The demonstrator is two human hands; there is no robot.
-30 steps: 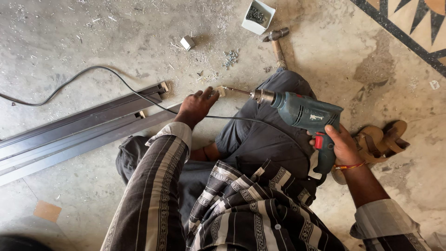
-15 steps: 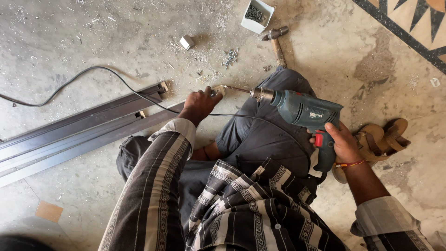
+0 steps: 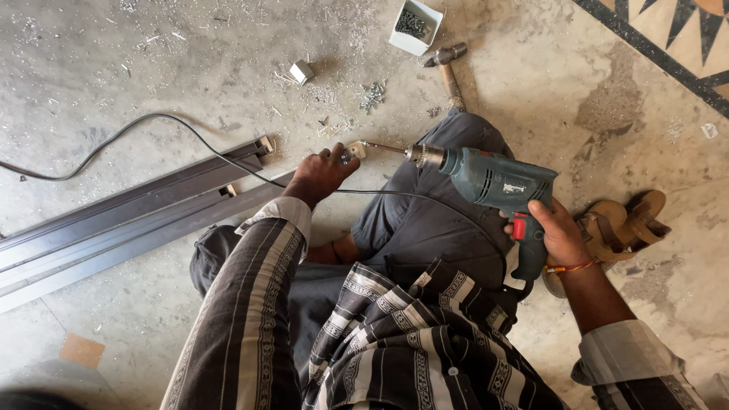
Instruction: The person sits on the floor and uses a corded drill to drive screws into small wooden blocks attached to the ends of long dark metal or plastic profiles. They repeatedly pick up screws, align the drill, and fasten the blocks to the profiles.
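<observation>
Right hand [image 3: 558, 231] grips the drill [image 3: 493, 182]; left hand [image 3: 323, 173] seemingly pinches a small bracket [image 3: 355, 150].

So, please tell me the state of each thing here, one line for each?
Drill: held in right hand, bit on small piece.
Small piece: pinched by left hand.
Box: open, holds screws.
Hammer: lying on floor.
Rails: lying flat.
Sandals: off, beside knee.

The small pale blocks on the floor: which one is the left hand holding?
The small pale block at the drill bit's tip, pinched by the left hand. The other small block lies untouched farther up, among metal shavings.
</observation>
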